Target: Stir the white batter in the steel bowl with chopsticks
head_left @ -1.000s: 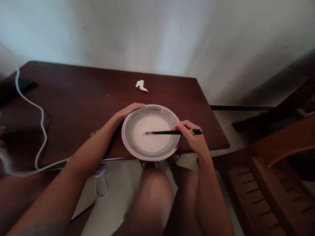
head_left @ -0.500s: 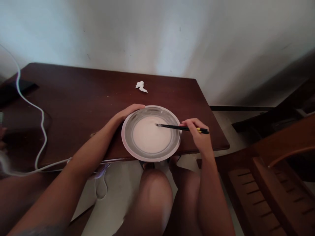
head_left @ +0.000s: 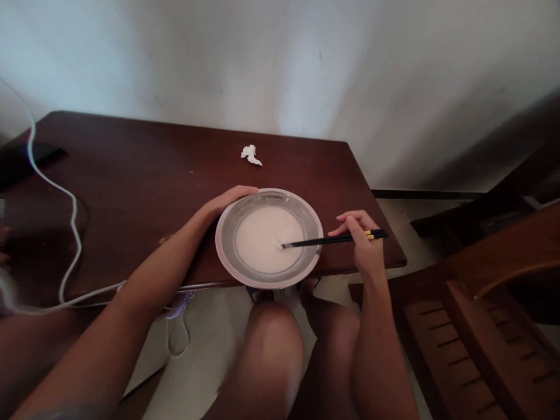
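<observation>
A wide metal bowl point(head_left: 225, 256) stands at the front edge of the dark wooden table, slightly overhanging it. Inside lies a pale, milky liquid or batter point(head_left: 260, 236). My left hand point(head_left: 234, 194) grips the bowl's far left rim, its fingertips resting along the edge and partly hidden. Held in my right hand point(head_left: 364, 229), to the right of the bowl, is a pair of black chopsticks point(head_left: 319, 240) with yellow bands. They slant over the right rim, close together, and their whitened tips dip into the pale mixture.
Crumpled white tissue point(head_left: 251, 154) lies behind the bowl on the table point(head_left: 144, 169). A white cable point(head_left: 74, 224) winds across the left side, near a dark flat object point(head_left: 41, 158). At the right stands a wooden chair point(head_left: 441, 332); a pale wall point(head_left: 245, 64) rises behind the table.
My right hand has shifted to the right, and the chopstick tips have moved nearer to me within the mixture. My left hand stays on the rim.
</observation>
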Demonstrator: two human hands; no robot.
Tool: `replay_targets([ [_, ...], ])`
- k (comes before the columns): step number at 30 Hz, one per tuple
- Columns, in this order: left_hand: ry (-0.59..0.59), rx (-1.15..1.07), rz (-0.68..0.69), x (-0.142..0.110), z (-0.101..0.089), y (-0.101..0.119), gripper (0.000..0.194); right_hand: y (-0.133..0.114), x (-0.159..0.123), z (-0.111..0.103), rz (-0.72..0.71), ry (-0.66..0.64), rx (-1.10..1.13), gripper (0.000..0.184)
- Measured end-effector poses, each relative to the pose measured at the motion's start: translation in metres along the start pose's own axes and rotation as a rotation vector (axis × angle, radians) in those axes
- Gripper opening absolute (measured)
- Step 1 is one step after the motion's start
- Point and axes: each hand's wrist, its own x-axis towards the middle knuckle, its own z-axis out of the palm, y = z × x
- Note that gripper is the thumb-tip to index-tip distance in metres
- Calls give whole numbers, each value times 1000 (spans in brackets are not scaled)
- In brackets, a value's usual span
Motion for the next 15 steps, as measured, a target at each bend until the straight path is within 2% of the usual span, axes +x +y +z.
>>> replay_targets([
  [3,-45,-52,-10,2,-1,-2,35,-1,-2,6,34,-173,26,23],
  [5,-44,-85,-31,2,-1,-3,35,-2,-2,11,6,-246,17,20],
  [11,-25,-133,-88,-1,3,2,34,-4,-2,3,-34,-60,39,18],
  [15,-28,-94,-39,-1,4,2,34,-6,-7,10,-5,-235,66,18],
])
